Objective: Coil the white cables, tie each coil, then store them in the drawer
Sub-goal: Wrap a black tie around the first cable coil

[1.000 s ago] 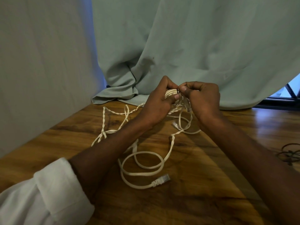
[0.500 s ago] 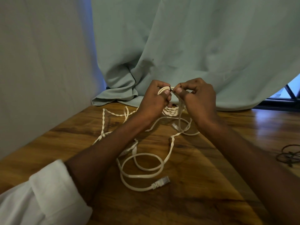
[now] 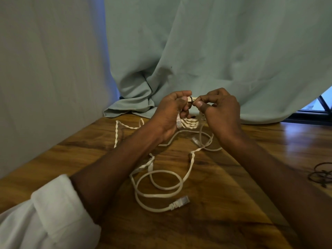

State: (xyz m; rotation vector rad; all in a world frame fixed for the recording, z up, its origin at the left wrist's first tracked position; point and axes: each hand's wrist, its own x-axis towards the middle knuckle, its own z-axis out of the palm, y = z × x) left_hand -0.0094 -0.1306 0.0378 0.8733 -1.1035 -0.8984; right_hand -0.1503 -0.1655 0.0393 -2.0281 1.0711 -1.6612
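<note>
A small coil of white cable [image 3: 188, 123] hangs above the wooden table, gripped at its top by my left hand [image 3: 172, 114]. A thin dark tie [image 3: 191, 100] circles the coil's top strands between my two thumbs. My right hand [image 3: 221, 110] pinches at that tie from the right side. Loose white cable [image 3: 161, 187] lies in loops on the table below my arms, and a plug [image 3: 180, 203] ends it near the front. More twisted white cable [image 3: 116, 133] trails off to the left.
The wooden table [image 3: 206, 221] meets a grey wall [image 3: 45, 87] on the left. A pale green curtain [image 3: 215, 51] hangs behind and bunches onto the table's far edge. Thin dark ties [image 3: 321, 174] lie at the right edge. No drawer is in view.
Both hands stay together at the coil's top, shifting slightly. The dark tie now shows plainly between the thumbs, and the coil hangs lower from my left hand.
</note>
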